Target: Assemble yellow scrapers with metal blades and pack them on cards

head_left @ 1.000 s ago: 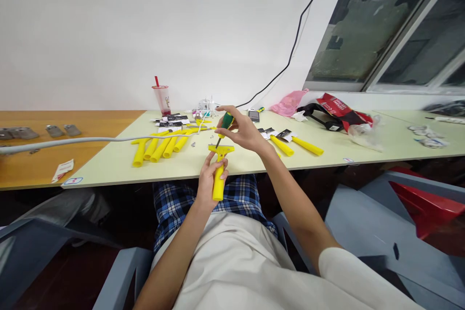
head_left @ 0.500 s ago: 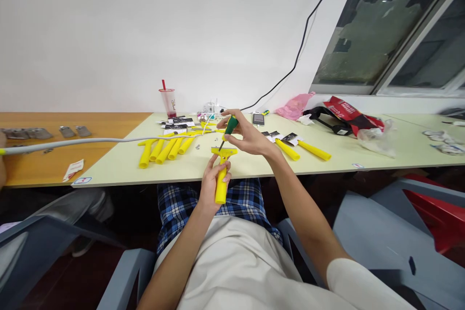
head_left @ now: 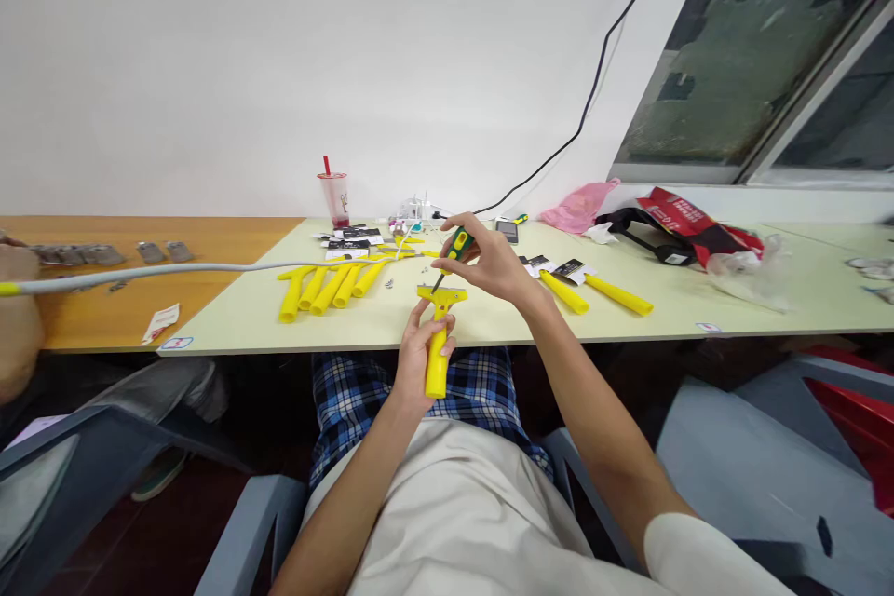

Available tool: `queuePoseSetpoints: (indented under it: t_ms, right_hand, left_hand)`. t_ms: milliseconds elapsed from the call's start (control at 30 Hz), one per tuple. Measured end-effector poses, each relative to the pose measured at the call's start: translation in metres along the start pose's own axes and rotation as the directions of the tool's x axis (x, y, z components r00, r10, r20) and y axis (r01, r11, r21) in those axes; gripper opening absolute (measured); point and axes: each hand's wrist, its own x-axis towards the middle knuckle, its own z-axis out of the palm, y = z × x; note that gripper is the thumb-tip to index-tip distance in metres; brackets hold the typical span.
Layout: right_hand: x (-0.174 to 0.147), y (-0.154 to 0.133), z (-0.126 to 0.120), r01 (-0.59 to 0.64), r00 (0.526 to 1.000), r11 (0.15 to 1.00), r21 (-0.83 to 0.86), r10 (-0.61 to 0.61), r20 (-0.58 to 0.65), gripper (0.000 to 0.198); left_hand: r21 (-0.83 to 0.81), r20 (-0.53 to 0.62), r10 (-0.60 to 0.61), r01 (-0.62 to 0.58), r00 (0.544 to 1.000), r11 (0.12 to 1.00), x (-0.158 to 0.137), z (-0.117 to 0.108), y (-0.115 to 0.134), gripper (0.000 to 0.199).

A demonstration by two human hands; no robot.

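Observation:
My left hand (head_left: 417,356) is closed around a yellow scraper (head_left: 437,363), its wide head facing away from me and its tube-shaped handle pointing down toward my lap. In my right hand (head_left: 493,263) is a screwdriver (head_left: 459,244) with a green and yellow handle, gripped by the fingertips. Its thin shaft slants down to the left side of the scraper head; whether the tip sits in a screw is too small to tell. Several more yellow scrapers (head_left: 335,289) lie in a row to the left, near small metal bits (head_left: 389,283).
Two yellow handles (head_left: 618,294) with black cards lie at right. Behind stand a cup with a straw (head_left: 335,198) and a phone-like device (head_left: 507,231). A grey cable (head_left: 174,270) crosses at left. A red bag (head_left: 698,228) lies far right. Another person's arm (head_left: 18,335) shows at the left edge.
The whole view has shifted slightly, so things appear farther right. The screwdriver handle has turned and leans more to the right. Both hands keep their holds.

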Motion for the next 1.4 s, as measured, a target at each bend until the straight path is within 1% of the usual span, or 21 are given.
queuePoseSetpoints:
  t_ms: [33, 133, 167, 300, 333, 400, 467, 500, 567, 667, 733, 800, 867, 900, 967, 1033, 1067, 1133, 1233, 1300, 1400]
  right_hand:
    - [0.0, -0.0006, 0.0, 0.007, 1.0, 1.0, -0.002, -0.007, 0.003, 0.049]
    - [0.0001, -0.001, 0.0006, 0.047, 0.997, 0.996, 0.072, -0.051, 0.059, 0.041]
    - [0.0003, -0.0005, 0.001, 0.052, 0.997, 0.995, 0.082, -0.056, 0.058, 0.04]
    - [0.0015, 0.002, 0.003, 0.044, 0.998, 0.999, -0.014, -0.044, -0.045, 0.044]
    - [0.0014, 0.0019, 0.0032, 0.046, 0.998, 0.999, -0.026, -0.047, -0.05, 0.043]
    - [0.0008, 0.0006, 0.0032, 0.062, 0.998, 0.998, 0.01, -0.062, -0.006, 0.038]
    - [0.0001, -0.0009, 0.0032, 0.072, 0.996, 0.994, 0.086, -0.077, 0.05, 0.034]
    - [0.0002, -0.0012, 0.0035, 0.071, 0.995, 0.991, 0.113, -0.078, 0.058, 0.034]
    - [0.001, -0.0006, 0.0048, 0.06, 0.998, 0.992, 0.113, -0.063, 0.026, 0.038]
    - [0.0023, 0.0015, 0.0066, 0.053, 0.998, 0.998, 0.045, -0.051, -0.038, 0.043]
    - [0.0019, 0.002, 0.0059, 0.072, 0.997, 0.996, 0.053, -0.072, -0.007, 0.04]
    - [0.0008, 0.0017, 0.0042, 0.082, 0.994, 0.989, 0.125, -0.09, 0.059, 0.036]
    - [0.0002, 0.0016, 0.0028, 0.067, 0.993, 0.981, 0.18, -0.084, 0.087, 0.038]
    - [0.0003, 0.0017, 0.0028, 0.056, 0.995, 0.983, 0.176, -0.071, 0.077, 0.041]
    - [0.0012, 0.0022, 0.004, 0.042, 0.999, 0.992, 0.118, -0.045, 0.028, 0.046]
    - [0.0022, 0.002, 0.0059, 0.045, 0.999, 0.997, 0.056, -0.045, -0.005, 0.047]
    - [0.0024, 0.0015, 0.0068, 0.055, 0.998, 0.998, 0.044, -0.055, -0.001, 0.046]
    - [0.002, -0.0002, 0.0075, 0.08, 0.995, 0.994, 0.072, -0.084, 0.046, 0.045]
    - [0.0004, -0.002, 0.0069, 0.078, 0.988, 0.981, 0.18, -0.101, 0.12, 0.047]
    - [-0.0002, -0.0017, 0.007, 0.054, 0.991, 0.975, 0.215, -0.079, 0.108, 0.047]
    - [0.0, -0.0011, 0.0085, 0.04, 0.997, 0.977, 0.209, -0.052, 0.051, 0.05]
  left_hand:
    - [0.005, -0.01, 0.002, -0.002, 1.0, 1.0, -0.0004, 0.0007, -0.0001, 0.068]
    - [0.013, -0.03, 0.013, -0.013, 0.999, 1.0, -0.0016, 0.0027, 0.0006, 0.069]
    - [0.015, -0.031, 0.014, -0.013, 0.999, 1.0, -0.002, 0.0032, 0.0009, 0.069]
    - [0.023, -0.018, 0.003, -0.003, 1.0, 1.0, -0.0028, 0.0036, 0.0008, 0.068]
    - [0.024, -0.017, 0.002, -0.001, 1.0, 1.0, -0.0025, 0.0031, 0.0004, 0.069]
    - [0.022, -0.024, 0.009, -0.009, 1.0, 1.0, -0.0012, 0.001, -0.0004, 0.069]
    - [0.023, -0.033, 0.018, -0.017, 0.999, 1.0, 0.0006, -0.0016, -0.0008, 0.069]
    - [0.023, -0.031, 0.02, -0.02, 0.999, 1.0, 0.0014, -0.0028, -0.0009, 0.07]
    - [0.022, -0.017, 0.018, -0.018, 1.0, 1.0, 0.0023, -0.0044, -0.001, 0.07]
    - [0.02, -0.004, 0.011, -0.011, 1.0, 1.0, 0.0018, -0.004, -0.0007, 0.067]
    - [0.016, -0.009, 0.013, -0.013, 1.0, 1.0, 0.0011, -0.0027, 0.0, 0.065]
    - [0.008, -0.012, 0.017, -0.017, 1.0, 1.0, 0.0006, -0.0013, 0.0011, 0.063]
    - [-0.005, -0.006, 0.016, -0.016, 1.0, 1.0, 0.0002, 0.0, 0.0019, 0.062]
    - [-0.011, -0.002, 0.013, -0.013, 1.0, 1.0, -0.0001, 0.0007, 0.0022, 0.063]
    - [-0.019, -0.001, 0.004, -0.004, 1.0, 1.0, -0.0008, 0.002, 0.0024, 0.063]
    - [-0.026, -0.009, -0.006, 0.006, 1.0, 1.0, -0.0015, 0.0034, 0.0026, 0.062]
    - [-0.03, -0.014, -0.007, 0.007, 1.0, 1.0, -0.0018, 0.0041, 0.0028, 0.062]
    - [-0.04, -0.023, -0.002, 0.001, 1.0, 0.999, -0.0019, 0.005, 0.0034, 0.061]
    - [-0.054, -0.026, -0.009, 0.008, 1.0, 0.999, -0.0012, 0.005, 0.0045, 0.06]
    - [-0.059, -0.018, -0.028, 0.027, 0.999, 0.998, -0.0004, 0.004, 0.0045, 0.061]
    - [-0.062, -0.001, -0.037, 0.037, 0.999, 0.997, 0.0008, 0.002, 0.0037, 0.063]
